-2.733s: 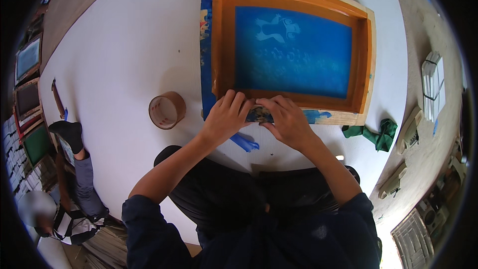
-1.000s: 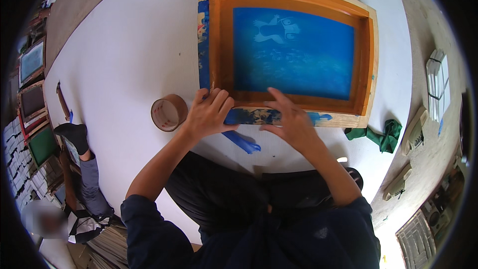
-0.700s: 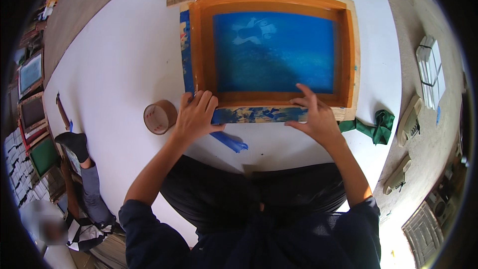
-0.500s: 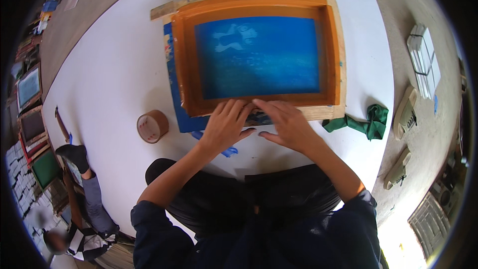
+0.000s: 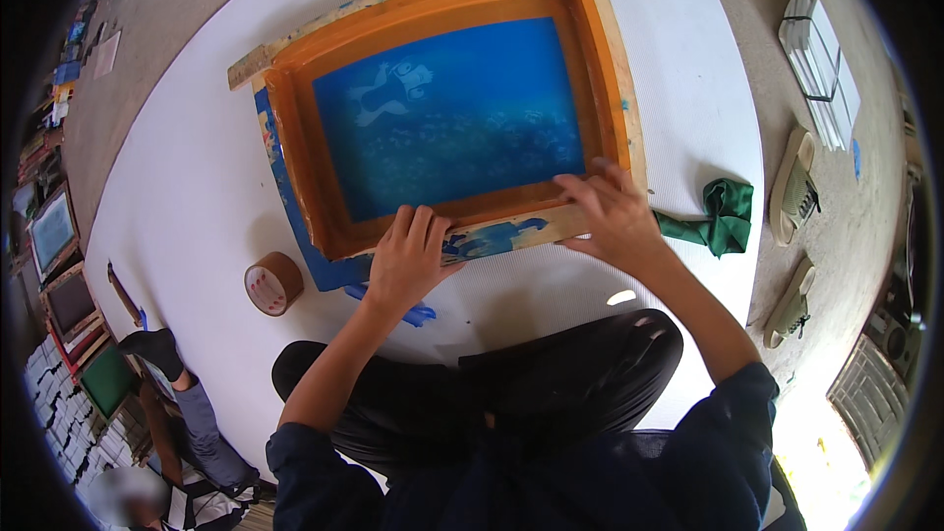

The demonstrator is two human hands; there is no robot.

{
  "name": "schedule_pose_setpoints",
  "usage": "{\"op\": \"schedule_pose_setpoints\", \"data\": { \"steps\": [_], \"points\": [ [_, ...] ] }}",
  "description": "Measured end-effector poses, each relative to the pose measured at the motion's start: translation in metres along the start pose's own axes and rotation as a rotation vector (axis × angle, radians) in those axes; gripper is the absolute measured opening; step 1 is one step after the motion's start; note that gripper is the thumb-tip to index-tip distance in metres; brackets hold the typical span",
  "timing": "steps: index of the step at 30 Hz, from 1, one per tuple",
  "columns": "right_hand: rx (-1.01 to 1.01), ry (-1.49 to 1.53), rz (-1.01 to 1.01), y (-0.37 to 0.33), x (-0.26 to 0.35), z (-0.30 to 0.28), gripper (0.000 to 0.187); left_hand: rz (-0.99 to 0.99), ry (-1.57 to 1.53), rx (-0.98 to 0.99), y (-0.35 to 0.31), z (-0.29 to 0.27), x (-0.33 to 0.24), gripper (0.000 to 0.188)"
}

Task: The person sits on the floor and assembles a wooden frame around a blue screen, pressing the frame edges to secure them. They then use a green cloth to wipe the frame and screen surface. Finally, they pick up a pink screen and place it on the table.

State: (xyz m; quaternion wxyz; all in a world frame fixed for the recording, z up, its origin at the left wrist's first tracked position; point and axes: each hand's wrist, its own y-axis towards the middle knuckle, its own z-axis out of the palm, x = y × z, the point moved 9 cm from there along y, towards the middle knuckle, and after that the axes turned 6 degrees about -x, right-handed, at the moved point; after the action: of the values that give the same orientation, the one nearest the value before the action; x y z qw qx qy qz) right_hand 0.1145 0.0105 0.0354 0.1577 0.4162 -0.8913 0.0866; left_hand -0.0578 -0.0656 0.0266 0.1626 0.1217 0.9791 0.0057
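A screen-printing frame [image 5: 621, 103] with wooden sides lies in front of me, its inner border covered in brown tape. Its blue mesh [image 5: 462, 103] carries a paler figure at the upper left and small light marks lower down. My left hand [image 5: 403, 261] curls its fingers over the paint-stained near rail, thumb on the outer side. Further right, my right hand [image 5: 615, 211] is at the near right corner, fingers apart and bent over the rail; whether it presses on it, I cannot tell. A blue board edge [image 5: 329, 275] shows beneath the frame at the left.
A roll of brown tape [image 5: 273, 283] stands left of the frame. Blue crumpled material [image 5: 418, 316] lies by my left wrist, a knotted green cloth [image 5: 726, 218] at the right. Shoes [image 5: 793, 187] and a strapped white stack [image 5: 818, 69] are on the floor. Another person's leg [image 5: 202, 423] is at lower left.
My hands have moved apart along the near rail, the right one toward the corner. The frame appears turned and further left in view, though the whole view has shifted too.
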Motion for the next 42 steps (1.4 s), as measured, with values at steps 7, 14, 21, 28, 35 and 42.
{"op": "schedule_pose_setpoints", "data": {
  "steps": [7,14,21,28,35,42],
  "points": [
    [-0.091,-0.131,0.059,-0.017,-0.023,-0.037,0.062,0.02,-0.085,0.008,0.007,-0.002,-0.006,0.056],
    [-0.51,0.794,0.631,-0.044,-0.095,-0.005,0.045,0.134,-0.225,-0.05,0.067,0.023,-0.082,0.051],
    [-0.514,0.82,0.462,-0.032,-0.081,0.003,0.049,0.155,-0.17,-0.074,0.108,0.048,-0.136,0.048],
    [-0.565,0.809,0.467,-0.038,-0.082,0.007,0.049,0.159,-0.249,-0.076,0.108,0.049,-0.141,0.046],
    [-0.551,0.851,0.508,-0.039,-0.082,0.005,0.046,0.241,-0.465,-0.292,0.1,0.034,-0.142,0.05],
    [-0.57,0.92,0.517,-0.033,-0.089,0.008,0.051,0.163,-0.372,-0.371,0.094,0.012,-0.126,0.054]
  ]
}}
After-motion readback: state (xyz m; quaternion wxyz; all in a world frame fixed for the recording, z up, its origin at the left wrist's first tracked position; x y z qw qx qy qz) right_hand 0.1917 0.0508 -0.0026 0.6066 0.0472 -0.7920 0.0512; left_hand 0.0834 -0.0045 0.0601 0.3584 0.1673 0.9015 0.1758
